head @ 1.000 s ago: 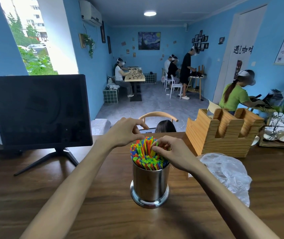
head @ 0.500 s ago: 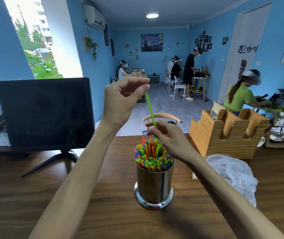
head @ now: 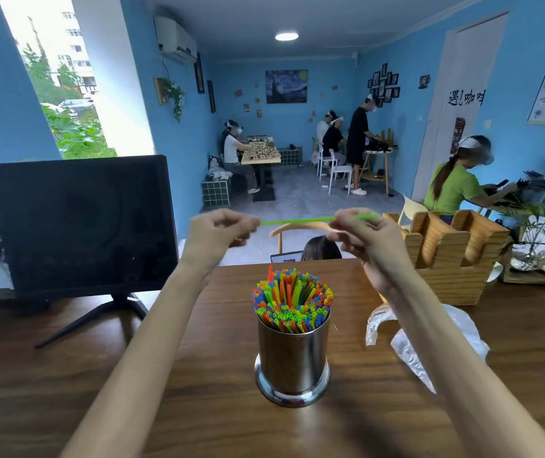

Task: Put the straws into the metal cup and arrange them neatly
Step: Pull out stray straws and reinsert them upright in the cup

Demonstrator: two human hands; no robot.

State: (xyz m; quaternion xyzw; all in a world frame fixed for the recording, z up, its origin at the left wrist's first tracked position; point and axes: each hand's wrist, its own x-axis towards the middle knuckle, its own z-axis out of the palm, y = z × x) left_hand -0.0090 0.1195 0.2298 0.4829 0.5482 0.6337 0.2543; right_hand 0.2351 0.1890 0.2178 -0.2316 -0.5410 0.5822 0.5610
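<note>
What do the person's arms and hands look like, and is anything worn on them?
Both forearms are bare up to the bottom edge of the picture: no sleeves, gloves, watch or bracelet show. The left hand and right hand are bare too. They are blurred, so I cannot rule out a ring.

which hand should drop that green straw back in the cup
Probably the right hand: it pinches the green straw further in from the tip, while the left hand holds only the very tip. Both hang about equally far above the cup.

Bare table [head: 66,391] lies left of the metal cup [head: 292,355]; a plastic bag [head: 443,338] crowds its right.
</note>
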